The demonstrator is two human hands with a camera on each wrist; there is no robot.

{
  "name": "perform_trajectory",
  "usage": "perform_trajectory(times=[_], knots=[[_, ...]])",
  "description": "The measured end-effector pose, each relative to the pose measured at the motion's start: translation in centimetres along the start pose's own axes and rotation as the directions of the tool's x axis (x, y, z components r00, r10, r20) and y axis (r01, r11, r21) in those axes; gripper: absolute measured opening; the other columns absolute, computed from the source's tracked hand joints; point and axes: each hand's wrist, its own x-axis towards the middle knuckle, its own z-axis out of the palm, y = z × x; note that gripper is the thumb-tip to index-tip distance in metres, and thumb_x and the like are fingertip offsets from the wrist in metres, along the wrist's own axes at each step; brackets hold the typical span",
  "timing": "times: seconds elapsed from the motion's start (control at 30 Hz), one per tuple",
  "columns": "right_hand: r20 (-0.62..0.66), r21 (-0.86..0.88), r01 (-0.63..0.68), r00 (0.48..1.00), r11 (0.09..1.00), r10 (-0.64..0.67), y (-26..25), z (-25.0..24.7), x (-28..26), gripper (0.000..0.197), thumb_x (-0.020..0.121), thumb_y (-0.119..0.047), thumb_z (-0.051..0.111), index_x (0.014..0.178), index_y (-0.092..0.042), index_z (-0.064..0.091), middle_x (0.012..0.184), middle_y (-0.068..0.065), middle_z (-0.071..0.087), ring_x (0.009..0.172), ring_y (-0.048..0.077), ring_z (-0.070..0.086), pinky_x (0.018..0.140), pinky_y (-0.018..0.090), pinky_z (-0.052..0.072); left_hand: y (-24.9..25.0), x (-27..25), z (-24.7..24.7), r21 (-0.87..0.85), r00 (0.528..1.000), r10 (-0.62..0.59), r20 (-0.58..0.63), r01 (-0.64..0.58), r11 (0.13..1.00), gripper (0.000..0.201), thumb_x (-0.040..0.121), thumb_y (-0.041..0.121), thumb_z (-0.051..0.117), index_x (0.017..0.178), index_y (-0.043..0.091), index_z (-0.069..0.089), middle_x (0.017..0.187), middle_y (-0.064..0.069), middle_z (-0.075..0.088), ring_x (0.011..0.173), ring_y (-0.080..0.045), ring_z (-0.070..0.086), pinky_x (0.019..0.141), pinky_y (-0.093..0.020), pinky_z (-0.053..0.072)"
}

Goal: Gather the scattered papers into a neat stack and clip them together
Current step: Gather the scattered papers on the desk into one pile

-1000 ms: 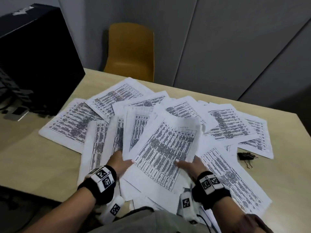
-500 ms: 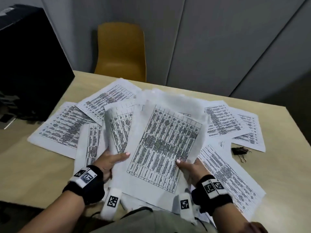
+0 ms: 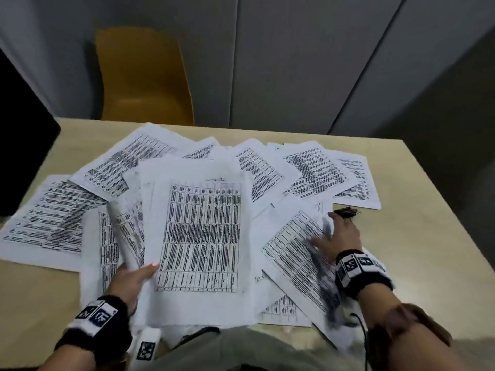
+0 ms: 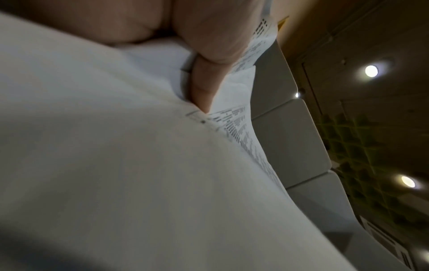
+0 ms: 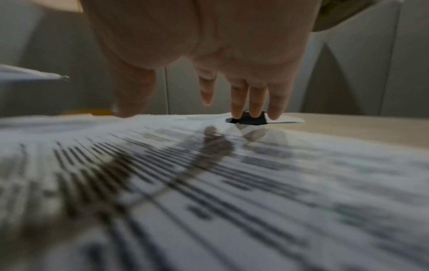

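The table (image 3: 417, 210) is carrying scattered papers (image 3: 308, 170) fanned from 9 o'clock to 2 o'clock. The gathered sheaf (image 3: 199, 236) is standing raised at centre, overlapping the loose sheets. The left hand (image 3: 128, 283), at 7 o'clock, is grasping the sheaf's lower left edge, thumb (image 4: 204, 88) pressing on paper. The right hand (image 3: 338, 238), at 3 o'clock, is reaching with fingers (image 5: 238, 99) extended, holding nothing, fingertips just at the black binder clip (image 5: 249, 119) lying on the table at the papers' edge.

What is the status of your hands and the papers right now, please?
Left hand grips gathered bundle of printed white papers. Right hand open over loose sheets. Black binder clip beyond fingertips, unused.
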Motion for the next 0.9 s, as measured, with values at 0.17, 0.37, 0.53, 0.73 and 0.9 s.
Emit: perform_trajectory(times=[0.17,0.37,0.53,0.73,0.9], knots=[[0.072,-0.1,-0.022,0.997,0.995,0.029,2.3,0.1,-0.4,0.111,0.059,-0.065,0.072,0.144,-0.028,0.011,0.144,0.015,0.032,0.127,0.037,0.04,0.103,0.049,0.038,0.4,-0.9,0.4,0.031,1.0,0.024,0.015,-0.024,0.999,0.059,0.084,0.02,0.064,0.132,-0.003,0.039,0.119,-0.011,0.05,0.117,-0.039,0.047,0.105,-0.047,0.033],[0.147,0.015,-0.082,0.986,0.996,0.079,2.7,0.2,-0.3,0.065,0.062,-0.053,0.077,0.1,-0.018,0.037,0.097,0.005,0.059,0.096,0.03,0.061,0.082,0.037,0.049,1.0,-1.5,0.6,0.004,0.999,0.038,0.006,-0.038,0.999,0.044,0.087,0.014,0.061,0.123,-0.008,0.047,0.104,-0.035,0.059,0.104,-0.044,0.052,0.097,-0.044,0.037],[0.19,0.16,-0.087,0.98,0.983,0.056,2.5,-0.1,-0.5,0.034,0.076,-0.032,0.073,0.062,-0.016,0.045,0.061,0.001,0.049,0.064,0.021,0.05,0.05,0.023,0.031,1.4,-1.9,0.6,-0.073,0.999,0.046,-0.026,-0.048,0.996,0.018,0.086,-0.001,0.058,0.102,-0.009,0.059,0.101,-0.026,0.063,0.095,-0.039,0.058,0.104,-0.05,0.036],[0.044,0.444,-0.075,0.997,0.893,0.062,1.7,-0.8,0.8,0.031,0.081,-0.022,0.068,0.062,-0.014,0.045,0.078,0.017,0.057,0.077,0.024,0.055,0.067,0.028,0.038,1.0,-1.0,0.5,-0.176,1.0,0.013,-0.008,-0.014,0.984,0.025,0.086,-0.001,0.057,0.109,-0.012,0.056,0.12,-0.037,0.055,0.095,-0.045,0.058,0.104,-0.053,0.034],[0.0,0.288,-0.112,0.993,0.951,0.117,0.4,-0.9,0.2,0.015,0.082,-0.014,0.061,0.096,-0.014,0.058,0.084,0.008,0.057,0.083,0.026,0.056,0.072,0.025,0.038,0.1,0.1,0.2,-0.228,1.0,0.005,-0.023,-0.01,0.974,0.021,0.085,-0.004,0.058,0.105,-0.01,0.058,0.061,-0.004,0.071,0.078,-0.027,0.059,0.099,-0.048,0.04]])
